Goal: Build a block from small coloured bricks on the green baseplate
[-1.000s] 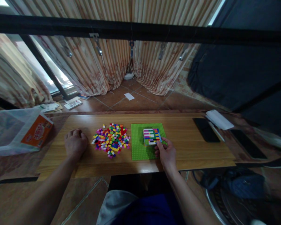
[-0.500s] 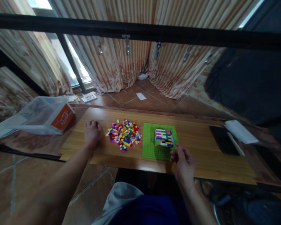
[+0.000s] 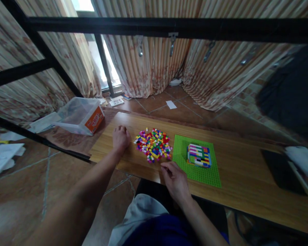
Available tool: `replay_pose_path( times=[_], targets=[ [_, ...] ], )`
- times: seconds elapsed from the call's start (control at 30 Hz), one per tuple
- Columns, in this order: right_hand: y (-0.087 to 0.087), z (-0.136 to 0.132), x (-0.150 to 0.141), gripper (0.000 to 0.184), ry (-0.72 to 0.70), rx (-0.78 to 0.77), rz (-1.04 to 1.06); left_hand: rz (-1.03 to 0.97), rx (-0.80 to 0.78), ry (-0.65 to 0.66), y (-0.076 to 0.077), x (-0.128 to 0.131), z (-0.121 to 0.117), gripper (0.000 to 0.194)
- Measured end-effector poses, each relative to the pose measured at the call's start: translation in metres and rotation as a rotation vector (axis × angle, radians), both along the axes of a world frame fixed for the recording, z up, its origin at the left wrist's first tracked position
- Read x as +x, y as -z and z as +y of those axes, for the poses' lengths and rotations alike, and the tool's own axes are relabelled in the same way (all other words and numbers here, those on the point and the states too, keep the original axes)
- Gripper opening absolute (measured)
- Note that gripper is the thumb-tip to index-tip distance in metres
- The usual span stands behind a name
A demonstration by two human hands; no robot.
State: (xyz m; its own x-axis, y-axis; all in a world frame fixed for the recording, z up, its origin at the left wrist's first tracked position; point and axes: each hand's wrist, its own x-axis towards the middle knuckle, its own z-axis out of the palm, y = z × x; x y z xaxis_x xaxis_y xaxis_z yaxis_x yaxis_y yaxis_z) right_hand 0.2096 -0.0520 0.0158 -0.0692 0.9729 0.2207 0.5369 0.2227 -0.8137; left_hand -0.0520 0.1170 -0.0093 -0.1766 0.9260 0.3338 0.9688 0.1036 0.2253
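Note:
My left hand (image 3: pixel 121 139) rests on the table to the left of a heap of small colourful building bricks (image 3: pixel 154 145), its fingers curled into a loose fist with no brick showing in it. Just below the heap's right side, over the table's near edge, is my right hand (image 3: pixel 175 178); its fingers are bent in toward the thumb, and nothing shows between them. To the right lies a green studded baseplate (image 3: pixel 181 153). On it stands a low block built of multicoloured bricks (image 3: pixel 199 155), with striped rows on top. Neither hand touches this block.
The wooden table (image 3: pixel 236 164) bears a black flat device (image 3: pixel 281 171) at the right, beside a white object (image 3: pixel 301 159). A clear plastic bin (image 3: pixel 77 114) with an orange label stands past the left end. A black metal bar (image 3: pixel 154 26) crosses above.
My right hand has left the brick block and moved left toward the heap. The left hand stays in its place on the table. The view has swung to the left.

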Motion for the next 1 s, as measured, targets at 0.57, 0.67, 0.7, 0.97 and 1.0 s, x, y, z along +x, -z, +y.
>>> replay_pose_path(
  times=[0.57, 0.67, 0.7, 0.97, 1.0],
  targets=[
    [0.018, 0.053, -0.021, 0.021, 0.013, 0.183, -0.348, -0.040, 0.011, -0.010, 0.000, 0.002, -0.002, 0.027],
    [0.021, 0.055, -0.013, 0.023, 0.029, 0.182, -0.337, -0.038, 0.007, -0.015, 0.000, 0.003, -0.002, 0.027],
    [0.021, 0.055, -0.010, 0.023, 0.041, 0.177, -0.335, -0.036, 0.004, -0.016, 0.000, 0.003, -0.002, 0.027],
    [0.007, 0.072, -0.027, 0.028, 0.004, 0.171, -0.330, -0.030, -0.003, 0.003, -0.001, 0.002, -0.003, 0.026],
    [0.006, 0.077, -0.032, 0.029, -0.019, 0.174, -0.338, -0.030, -0.003, 0.007, -0.001, 0.001, -0.002, 0.027]
  ],
)
